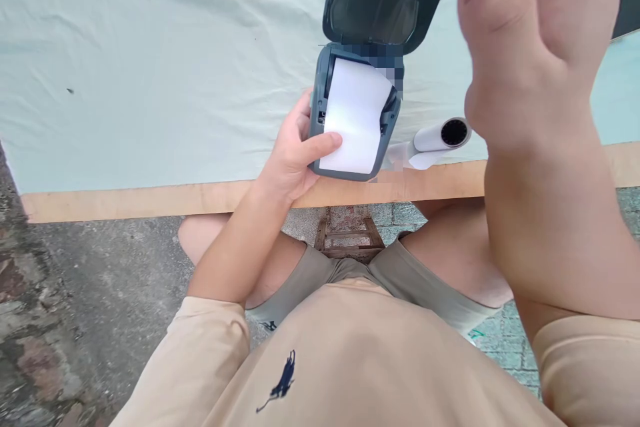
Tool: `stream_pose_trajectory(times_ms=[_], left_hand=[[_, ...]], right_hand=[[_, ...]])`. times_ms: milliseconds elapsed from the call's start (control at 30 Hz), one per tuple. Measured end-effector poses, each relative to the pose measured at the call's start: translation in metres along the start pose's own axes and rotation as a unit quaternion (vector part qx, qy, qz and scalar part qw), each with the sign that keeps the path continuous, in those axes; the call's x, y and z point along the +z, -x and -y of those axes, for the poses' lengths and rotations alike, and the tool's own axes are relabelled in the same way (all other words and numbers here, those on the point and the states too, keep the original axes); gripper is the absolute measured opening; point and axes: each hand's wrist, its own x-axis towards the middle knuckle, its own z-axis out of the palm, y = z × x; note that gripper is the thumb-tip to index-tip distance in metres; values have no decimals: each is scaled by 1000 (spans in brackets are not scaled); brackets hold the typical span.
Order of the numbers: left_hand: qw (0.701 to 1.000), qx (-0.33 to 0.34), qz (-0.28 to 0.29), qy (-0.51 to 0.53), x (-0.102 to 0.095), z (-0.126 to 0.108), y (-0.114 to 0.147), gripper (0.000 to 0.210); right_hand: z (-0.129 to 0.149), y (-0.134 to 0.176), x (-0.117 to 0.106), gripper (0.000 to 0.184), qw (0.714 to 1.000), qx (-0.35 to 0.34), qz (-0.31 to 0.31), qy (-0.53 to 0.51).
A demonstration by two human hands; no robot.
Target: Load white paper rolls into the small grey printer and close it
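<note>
My left hand (295,153) grips the side of a dark blue-grey portable printer (315,123) above the table edge. Its thumb presses on the white paper (357,107) lying inside the body. The printer's lid (373,17), with a clear window, is swung up and away from me. At the upper right, my right hand (525,20) is closed at the lid's right edge, thumb against it; the other fingers are partly cut off by the frame. A white paper roll (430,138) with a black core lies on the table right of the printer, its loose end uncurled.
A pale green cloth (150,80) covers the table, with a wooden strip (135,203) along the near edge. My legs are under that edge, by a wooden stool (350,240). A dark object (627,0) shows at the far right.
</note>
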Motion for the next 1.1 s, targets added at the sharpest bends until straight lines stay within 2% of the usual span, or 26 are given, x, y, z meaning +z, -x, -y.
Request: stream_pose_trajectory(times_ms=[67, 133, 200, 233, 367, 433, 633, 800, 933, 1033, 1100], left_hand=[[1000, 0, -5, 2, 0, 1, -1, 71], [1000, 4, -12, 4, 1, 2, -1, 66], [1000, 4, -22, 2, 3, 1, 0, 59], [1000, 2, -27, 1, 4, 0, 2, 56], [1000, 6, -23, 9, 7, -5, 6, 53], [1000, 6, -11, 14, 7, -7, 7, 54], [1000, -10, -18, 8, 10, -7, 5, 54], [1000, -1, -11, 26, 12, -7, 3, 52], [999, -27, -42, 19, 18, -11, 3, 46], [995, -48, -84, 18, 21, -14, 1, 56], [994, -35, -102, 34, 20, -14, -1, 51]], right_hand=[[0, 3, 2, 78, 997, -10, -81, 3], [-1, 4, 2, 59, 997, -25, -79, 9], [-3, 3, -1, 40, 999, -39, -23, 20], [-5, 2, -3, 41, 999, -42, 10, 30], [-10, -3, -5, 66, 979, -7, 188, 78], [-8, -5, -3, 72, 968, 9, 234, 88], [8, -7, 5, 69, 968, 79, 209, 112], [6, -10, 4, 93, 966, 80, 240, 62], [2, -9, 2, 73, 977, 29, 193, 84], [-3, -7, 1, 65, 976, 36, 199, 86], [-7, -6, -1, 64, 976, 26, 204, 76]])
